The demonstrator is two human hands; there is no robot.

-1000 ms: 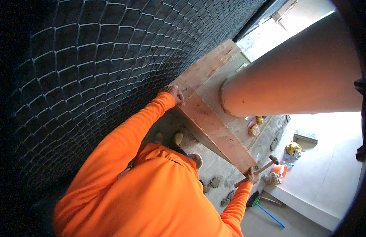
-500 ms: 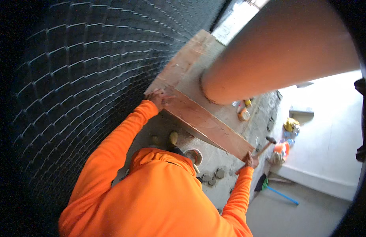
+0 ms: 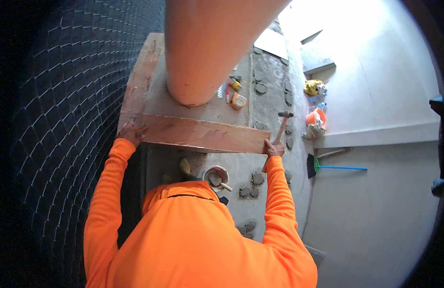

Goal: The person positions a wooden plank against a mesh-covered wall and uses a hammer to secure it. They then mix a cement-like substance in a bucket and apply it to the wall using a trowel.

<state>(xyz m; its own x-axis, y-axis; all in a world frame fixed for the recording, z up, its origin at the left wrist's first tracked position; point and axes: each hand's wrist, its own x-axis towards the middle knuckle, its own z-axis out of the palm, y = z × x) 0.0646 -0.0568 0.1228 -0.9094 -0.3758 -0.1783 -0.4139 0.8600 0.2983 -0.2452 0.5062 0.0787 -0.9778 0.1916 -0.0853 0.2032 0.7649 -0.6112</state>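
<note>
The left hand [image 3: 131, 134] is touching a brown board [image 3: 207, 134], its grip hard to see; the right hand [image 3: 274, 149] is gripping a hammer [image 3: 281, 130].

On my distant feed, I see bright orange long-sleeved top [image 3: 198, 240], plain cloth, thin dark line across front near hem. Sleeves [image 3: 103, 201] same orange, right one creased along forearm, cuffs [image 3: 123, 147] snug at wrists. Yellowish shoe tip [image 3: 184, 166].

Two hands [image 3: 274, 149] at a reddish board's [image 3: 203, 132] ends, hammer [image 3: 282, 126] in the right one, orange column [image 3: 207, 57] beyond
</note>
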